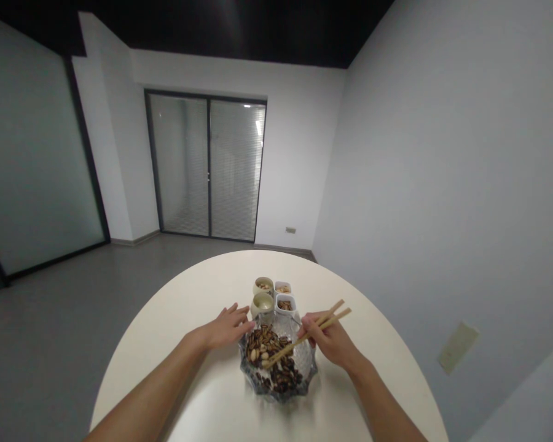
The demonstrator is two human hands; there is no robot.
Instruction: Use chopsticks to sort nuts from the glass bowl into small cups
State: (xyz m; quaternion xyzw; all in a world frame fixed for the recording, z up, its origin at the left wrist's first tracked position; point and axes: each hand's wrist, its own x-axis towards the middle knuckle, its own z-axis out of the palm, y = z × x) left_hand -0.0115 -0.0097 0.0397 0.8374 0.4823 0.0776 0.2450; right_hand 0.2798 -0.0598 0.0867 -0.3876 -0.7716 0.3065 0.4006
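Observation:
My right hand [327, 336] is closed round a pair of wooden chopsticks [309, 333], whose tips reach down among the nuts. Below them is a clear glass bowl [314, 362] with a scalloped rim. It holds dark seeds or nuts [283, 376] and several pale, pistachio-like nuts [259, 356] near the chopstick tips. Whether the tips grip a nut is too small to tell. My left hand [230, 325] rests at the bowl's upper left rim, fingers stretched out and holding nothing.
Behind the bowl stand two pale green cups [262, 303] and two small white square dishes [286, 297], some with nuts in them. All sit on a round cream table [203, 288]. A white wall [442, 184] rises to the right; glass doors [207, 166] are beyond.

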